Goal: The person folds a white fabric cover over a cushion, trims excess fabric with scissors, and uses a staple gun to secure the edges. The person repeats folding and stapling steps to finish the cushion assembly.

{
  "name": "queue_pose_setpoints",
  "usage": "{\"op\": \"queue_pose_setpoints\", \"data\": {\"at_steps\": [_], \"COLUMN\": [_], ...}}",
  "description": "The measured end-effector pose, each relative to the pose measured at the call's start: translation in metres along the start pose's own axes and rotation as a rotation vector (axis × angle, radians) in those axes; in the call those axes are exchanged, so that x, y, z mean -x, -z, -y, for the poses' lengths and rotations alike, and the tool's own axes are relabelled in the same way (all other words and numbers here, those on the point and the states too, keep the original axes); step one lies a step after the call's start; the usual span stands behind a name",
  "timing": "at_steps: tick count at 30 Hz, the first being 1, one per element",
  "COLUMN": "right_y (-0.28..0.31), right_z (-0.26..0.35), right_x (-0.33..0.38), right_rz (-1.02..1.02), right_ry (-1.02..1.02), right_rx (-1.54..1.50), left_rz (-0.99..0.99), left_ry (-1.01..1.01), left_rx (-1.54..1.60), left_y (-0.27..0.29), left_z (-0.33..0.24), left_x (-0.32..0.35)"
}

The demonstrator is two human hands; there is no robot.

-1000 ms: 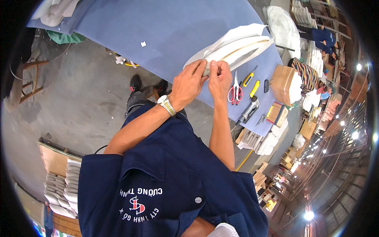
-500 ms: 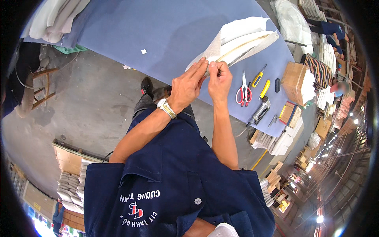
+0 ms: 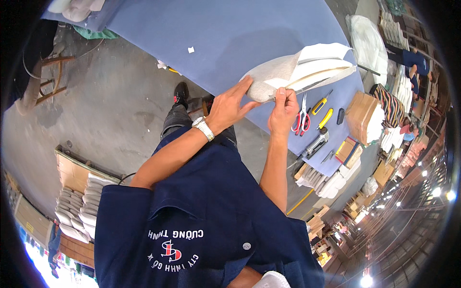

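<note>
A long work table covered in blue-grey cloth runs across a concrete floor. On its near end lie red-handled scissors, two yellow utility knives, a small black object, a stapler-like tool and a brown cardboard box. A white scrap sits alone mid-table; pale folded material is heaped at the far end.

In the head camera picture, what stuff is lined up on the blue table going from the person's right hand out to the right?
Right hand → red-handled scissors → two yellow utility knives → small black block → brown cardboard box.
</note>
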State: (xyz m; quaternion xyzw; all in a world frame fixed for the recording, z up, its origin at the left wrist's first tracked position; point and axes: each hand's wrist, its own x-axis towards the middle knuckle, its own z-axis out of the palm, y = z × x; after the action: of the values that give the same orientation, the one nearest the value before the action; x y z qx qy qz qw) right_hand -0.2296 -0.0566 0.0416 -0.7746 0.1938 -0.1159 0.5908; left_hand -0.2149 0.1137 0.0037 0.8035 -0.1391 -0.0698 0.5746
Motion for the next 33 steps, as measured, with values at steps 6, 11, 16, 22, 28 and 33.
{"op": "queue_pose_setpoints", "data": {"at_steps": [6, 11, 16, 22, 28, 33], "right_y": [-0.005, -0.009, -0.022, -0.024, -0.026, -0.023], "right_z": [0.005, 0.006, 0.003, -0.003, -0.005, -0.003], "right_x": [-0.001, -0.005, -0.013, -0.013, -0.008, 0.001], "right_rz": [0.013, -0.013, -0.013, 0.001, -0.008, -0.030], "right_ry": [-0.003, 0.018, 0.089, 0.119, 0.122, 0.122], "right_rx": [-0.006, -0.017, -0.035, -0.076, -0.077, -0.186], "left_rz": [-0.089, -0.115, -0.078, -0.054, 0.035, 0.090], "left_ry": [-0.060, -0.125, -0.165, -0.145, 0.236, 0.179], "left_rx": [-0.081, -0.120, -0.202, -0.082, 0.395, 0.399], "left_y": [-0.009, -0.013, -0.003, -0.002, -0.017, -0.028], "left_z": [-0.025, -0.039, -0.042, -0.031, -0.024, -0.017], "left_x": [0.001, -0.014, -0.024, -0.025, -0.024, -0.029]}}
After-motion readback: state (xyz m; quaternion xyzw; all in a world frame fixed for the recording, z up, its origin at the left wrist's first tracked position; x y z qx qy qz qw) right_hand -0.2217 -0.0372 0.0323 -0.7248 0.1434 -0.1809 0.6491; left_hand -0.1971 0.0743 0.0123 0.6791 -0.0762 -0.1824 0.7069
